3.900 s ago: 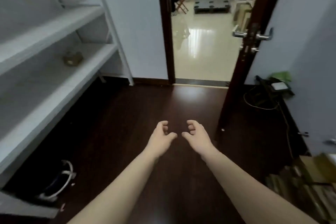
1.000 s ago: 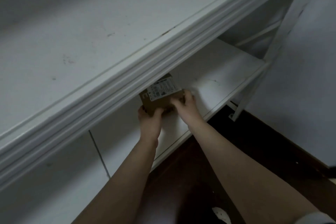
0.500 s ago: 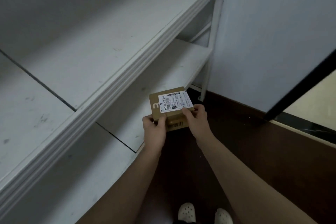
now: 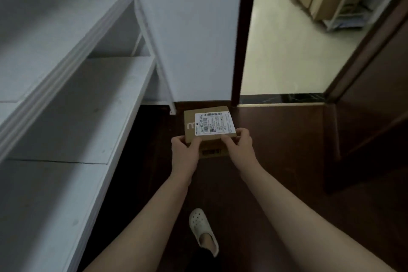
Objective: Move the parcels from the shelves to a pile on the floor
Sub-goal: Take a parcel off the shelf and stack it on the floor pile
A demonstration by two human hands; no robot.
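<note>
Dark floor, white shelves left, open doorway ahead.

Parcel: near corners are covered by the left hand and right hand, underside out of sight. Fine print on its label is too small to read; dark stamp on front face is blurred. Shelves run off left and top edges; cartons in the far room are blurred, cropped at the top.
</note>
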